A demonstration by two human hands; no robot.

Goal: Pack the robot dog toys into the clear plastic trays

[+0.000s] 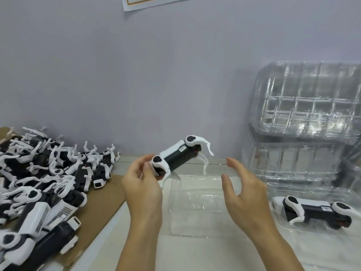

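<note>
Right under your hands there's an empty clear plastic tray lying flat on the white tabletop, nothing in its moulded pocket. Off to the right of your right hand there's a second tray with a robot dog toy already lying on its side in it, black body, white legs folded. Behind that one, further right and back from your right hand, a tall stack of empty clear trays leans near the wall, the top bunch tilted.

Your left hand is pinched on one end of a black and white robot dog, fingers wrapped around the white hip joint, holding it up in the air above the far edge of the empty tray, tilted with the other end higher and its white legs hanging down. Your right hand is spread open just right of the dog, touching nothing, fingers loosely curved.

To the left of your left hand there's a big heap of loose robot dogs piled on a sheet of brown cardboard, legs sticking up everywhere.

Behind everything is a plain pale lilac wall, with the bottom corner of a white paper notice stuck up top.
</note>
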